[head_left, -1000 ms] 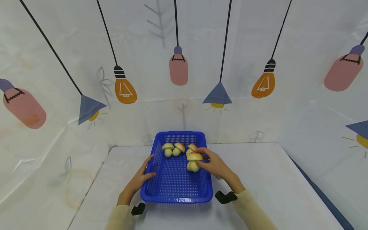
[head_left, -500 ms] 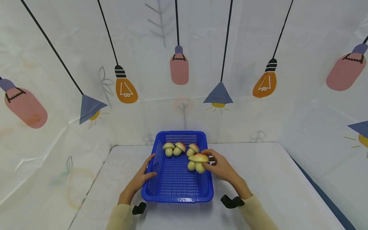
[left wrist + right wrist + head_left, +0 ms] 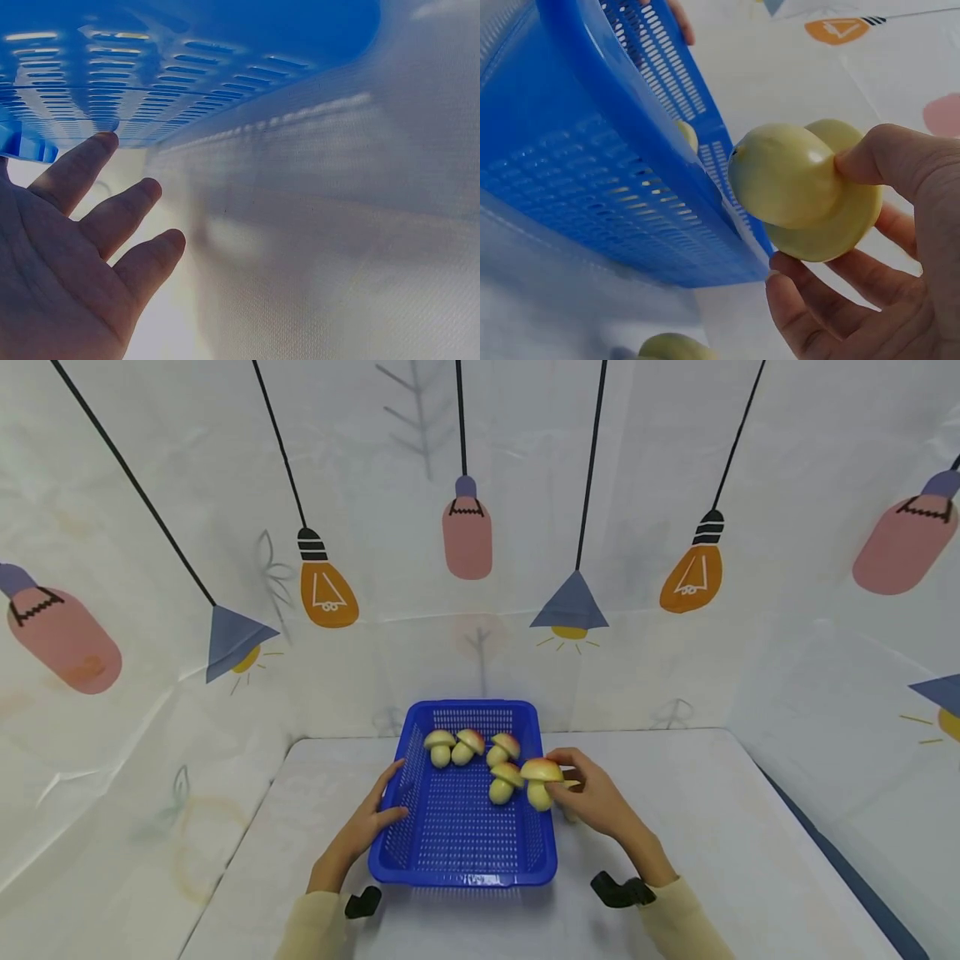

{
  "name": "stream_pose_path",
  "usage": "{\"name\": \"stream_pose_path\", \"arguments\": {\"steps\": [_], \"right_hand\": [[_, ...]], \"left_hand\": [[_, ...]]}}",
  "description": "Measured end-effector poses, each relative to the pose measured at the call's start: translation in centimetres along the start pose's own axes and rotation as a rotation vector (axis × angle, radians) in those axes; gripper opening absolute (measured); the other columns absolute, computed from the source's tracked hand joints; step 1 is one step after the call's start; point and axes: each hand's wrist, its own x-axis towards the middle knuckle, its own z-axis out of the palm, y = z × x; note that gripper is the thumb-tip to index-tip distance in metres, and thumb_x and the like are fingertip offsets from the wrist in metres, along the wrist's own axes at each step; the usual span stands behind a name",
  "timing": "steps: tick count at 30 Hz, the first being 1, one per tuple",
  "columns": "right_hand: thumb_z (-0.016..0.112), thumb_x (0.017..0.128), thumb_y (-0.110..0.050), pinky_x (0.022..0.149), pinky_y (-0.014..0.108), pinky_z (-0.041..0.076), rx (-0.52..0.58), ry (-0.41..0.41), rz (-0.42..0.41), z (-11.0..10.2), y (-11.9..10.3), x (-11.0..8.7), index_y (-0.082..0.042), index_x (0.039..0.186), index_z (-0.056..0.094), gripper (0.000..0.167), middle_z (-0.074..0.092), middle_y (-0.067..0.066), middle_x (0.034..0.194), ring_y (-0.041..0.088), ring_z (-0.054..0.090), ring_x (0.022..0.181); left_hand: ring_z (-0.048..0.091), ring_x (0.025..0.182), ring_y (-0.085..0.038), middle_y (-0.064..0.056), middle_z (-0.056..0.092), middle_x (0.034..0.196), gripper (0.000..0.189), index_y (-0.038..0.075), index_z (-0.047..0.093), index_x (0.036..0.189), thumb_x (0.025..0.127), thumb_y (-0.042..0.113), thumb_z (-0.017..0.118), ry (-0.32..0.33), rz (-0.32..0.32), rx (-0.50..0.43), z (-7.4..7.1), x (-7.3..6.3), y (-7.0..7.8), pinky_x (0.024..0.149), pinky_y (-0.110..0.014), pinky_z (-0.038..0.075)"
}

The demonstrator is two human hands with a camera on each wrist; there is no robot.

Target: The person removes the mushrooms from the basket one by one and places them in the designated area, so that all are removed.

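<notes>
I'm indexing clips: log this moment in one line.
left hand: rests on blue basket | right hand: grips mushroom near rim | four mushrooms inside

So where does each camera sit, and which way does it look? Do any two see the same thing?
Head: on the person's head, looking forward and down at the blue basket; both sleeves, the left hand and the right hand show.
Left wrist: on that wrist, looking past the left hand at the basket's slotted outside; only that hand shows.
Right wrist: on that wrist, looking at the held mushroom beside the basket; the right hand shows, plus a bit of the left.
Shared: head and right wrist both see the held mushroom.
</notes>
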Motion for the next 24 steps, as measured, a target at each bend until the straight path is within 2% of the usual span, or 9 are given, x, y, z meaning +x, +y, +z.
{"name": "stream_pose_path", "arguments": {"steps": [8, 17, 20, 24], "right_hand": [[0.072, 0.096, -0.015, 0.089, 0.032, 0.056, 0.018, 0.048, -0.025, -1.0, 0.6, -0.5, -0.002, 0.134, 0.057, 0.043, 0.063, 0.020, 0.135, 0.035, 0.065, 0.117], [0.071, 0.096, -0.015, 0.090, 0.030, 0.055, -0.037, 0.090, -0.022, -2.2, 1.4, -0.9, -0.002, 0.135, 0.057, 0.043, 0.063, 0.019, 0.134, 0.035, 0.066, 0.116], [0.071, 0.096, -0.015, 0.091, 0.034, 0.056, -0.052, 0.110, -0.026, -2.6, 1.7, -1.1, -0.001, 0.135, 0.057, 0.043, 0.064, 0.019, 0.134, 0.035, 0.066, 0.115], [0.071, 0.097, -0.013, 0.094, 0.046, 0.056, -0.066, 0.126, -0.033, -3.1, 2.0, -1.4, 0.000, 0.135, 0.056, 0.043, 0.063, 0.020, 0.135, 0.038, 0.065, 0.118]], "left_hand": [[0.028, 0.147, -0.057, -0.020, 0.010, 0.172, 0.082, 0.032, 0.016, 0.165, 0.097, 0.020, 0.061, 0.002, -0.006, 0.013, -0.1, 0.0, 0.0, 0.108, -0.071, 0.038], [0.029, 0.146, -0.058, -0.020, 0.011, 0.171, 0.082, 0.033, 0.018, 0.165, 0.096, 0.020, 0.061, 0.008, -0.013, 0.016, -0.1, 0.0, 0.0, 0.106, -0.071, 0.039], [0.030, 0.146, -0.057, -0.020, 0.012, 0.171, 0.081, 0.033, 0.018, 0.165, 0.097, 0.019, 0.061, 0.006, -0.010, 0.015, 0.0, 0.0, 0.0, 0.106, -0.070, 0.040], [0.032, 0.145, -0.056, -0.020, 0.013, 0.171, 0.081, 0.032, 0.017, 0.165, 0.098, 0.018, 0.061, 0.002, -0.008, 0.004, 0.0, 0.1, -0.1, 0.106, -0.068, 0.042]]}}
